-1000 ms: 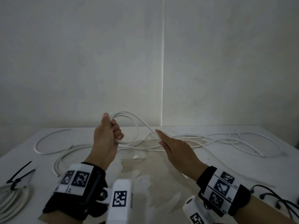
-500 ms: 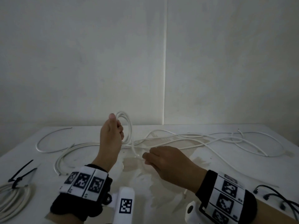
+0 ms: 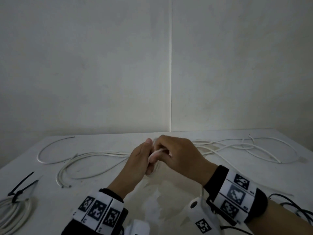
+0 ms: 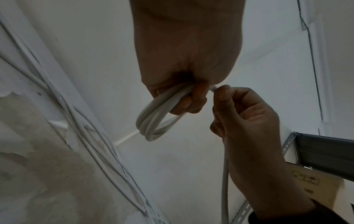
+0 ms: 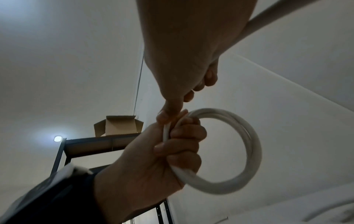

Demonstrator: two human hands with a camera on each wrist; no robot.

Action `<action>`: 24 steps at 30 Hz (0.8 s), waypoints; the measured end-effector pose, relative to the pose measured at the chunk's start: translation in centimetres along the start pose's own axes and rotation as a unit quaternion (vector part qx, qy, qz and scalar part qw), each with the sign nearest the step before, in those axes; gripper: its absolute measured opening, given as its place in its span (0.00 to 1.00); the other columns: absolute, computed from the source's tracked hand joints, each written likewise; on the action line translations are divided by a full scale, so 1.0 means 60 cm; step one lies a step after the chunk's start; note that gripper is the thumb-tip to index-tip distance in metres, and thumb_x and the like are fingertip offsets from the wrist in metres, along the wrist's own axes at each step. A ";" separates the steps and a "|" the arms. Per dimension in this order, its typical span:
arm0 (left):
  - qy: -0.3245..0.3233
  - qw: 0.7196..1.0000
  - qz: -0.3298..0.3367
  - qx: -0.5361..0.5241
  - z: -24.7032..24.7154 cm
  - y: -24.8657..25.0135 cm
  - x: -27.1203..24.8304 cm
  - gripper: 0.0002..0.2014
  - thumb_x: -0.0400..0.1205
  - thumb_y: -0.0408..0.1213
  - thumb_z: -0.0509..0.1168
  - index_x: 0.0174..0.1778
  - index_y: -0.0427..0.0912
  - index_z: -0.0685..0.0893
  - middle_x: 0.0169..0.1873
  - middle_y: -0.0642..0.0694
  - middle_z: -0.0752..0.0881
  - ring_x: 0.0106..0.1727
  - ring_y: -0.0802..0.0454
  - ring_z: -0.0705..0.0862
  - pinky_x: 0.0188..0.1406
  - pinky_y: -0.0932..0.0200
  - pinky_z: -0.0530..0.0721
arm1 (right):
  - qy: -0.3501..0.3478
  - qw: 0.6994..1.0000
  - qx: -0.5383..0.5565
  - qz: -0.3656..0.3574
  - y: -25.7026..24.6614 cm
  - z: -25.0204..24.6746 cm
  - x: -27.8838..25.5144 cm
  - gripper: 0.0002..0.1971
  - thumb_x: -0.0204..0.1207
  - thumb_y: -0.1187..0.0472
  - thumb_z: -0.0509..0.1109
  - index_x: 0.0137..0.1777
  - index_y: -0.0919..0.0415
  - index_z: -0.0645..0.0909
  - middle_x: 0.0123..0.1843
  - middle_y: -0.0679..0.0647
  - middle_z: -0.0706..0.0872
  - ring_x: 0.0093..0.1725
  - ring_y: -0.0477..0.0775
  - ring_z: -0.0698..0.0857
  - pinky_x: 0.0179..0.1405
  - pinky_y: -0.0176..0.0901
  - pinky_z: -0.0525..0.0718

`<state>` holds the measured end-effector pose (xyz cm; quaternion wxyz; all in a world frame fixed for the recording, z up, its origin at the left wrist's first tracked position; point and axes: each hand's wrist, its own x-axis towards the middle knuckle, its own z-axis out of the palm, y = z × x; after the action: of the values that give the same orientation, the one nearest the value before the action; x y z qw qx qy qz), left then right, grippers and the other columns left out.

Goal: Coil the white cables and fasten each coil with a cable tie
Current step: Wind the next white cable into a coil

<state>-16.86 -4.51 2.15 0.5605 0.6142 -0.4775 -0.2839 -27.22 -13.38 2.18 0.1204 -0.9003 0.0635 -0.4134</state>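
Observation:
My left hand grips a small coil of white cable, the loops bunched in its curled fingers; the same coil shows in the left wrist view. My right hand is pressed against the left and pinches a strand of that cable between thumb and fingers at the top of the coil. From that pinch the cable trails down under the right hand. In the head view the hands hide nearly all of the coil.
Loose white cables sprawl across the white table, left and right of my hands. A finished coil fastened with a black cable tie lies at the front left. Black wires lie front right. The wall stands close behind.
My right hand, open a second ago, took hold of a strand and brought it up to the left hand. The left hand came down with the coil, and the two hands now meet.

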 end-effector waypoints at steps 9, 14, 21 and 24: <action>-0.060 0.993 -0.088 -0.059 0.002 0.016 -0.009 0.21 0.85 0.49 0.48 0.28 0.42 0.68 0.16 0.54 0.63 0.18 0.58 0.57 0.17 0.67 0.57 | -0.028 0.994 0.015 0.107 0.033 -0.038 0.006 0.18 0.72 0.41 0.61 0.41 0.55 0.81 0.33 0.43 0.82 0.31 0.44 0.76 0.33 0.37 0.73; -0.006 0.988 -0.088 -0.126 0.003 0.023 -0.001 0.19 0.85 0.43 0.53 0.27 0.44 0.64 0.15 0.54 0.60 0.15 0.60 0.55 0.13 0.68 0.57 | -0.010 0.983 0.071 0.168 0.045 -0.036 0.001 0.11 0.79 0.47 0.61 0.41 0.51 0.79 0.28 0.45 0.78 0.27 0.42 0.74 0.31 0.36 0.71; -0.041 0.980 -0.108 -0.161 -0.008 0.028 0.001 0.20 0.85 0.45 0.51 0.26 0.44 0.62 0.15 0.54 0.58 0.14 0.60 0.53 0.14 0.67 0.53 | -0.008 0.981 0.081 0.177 0.047 -0.027 -0.008 0.20 0.78 0.47 0.57 0.50 0.59 0.85 0.42 0.51 0.81 0.42 0.49 0.81 0.45 0.40 0.75; -0.052 0.980 -0.110 -0.160 -0.002 0.027 -0.003 0.20 0.85 0.45 0.50 0.26 0.45 0.61 0.15 0.54 0.58 0.14 0.60 0.53 0.13 0.67 0.53 | -0.021 0.978 0.098 0.181 0.047 -0.033 -0.004 0.17 0.79 0.43 0.57 0.41 0.51 0.82 0.33 0.43 0.80 0.34 0.39 0.79 0.38 0.33 0.74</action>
<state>-17.25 -4.17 3.70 0.5911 0.5502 -0.3837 -0.4480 -28.90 -16.35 2.51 0.2816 -0.8664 0.1819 -0.3700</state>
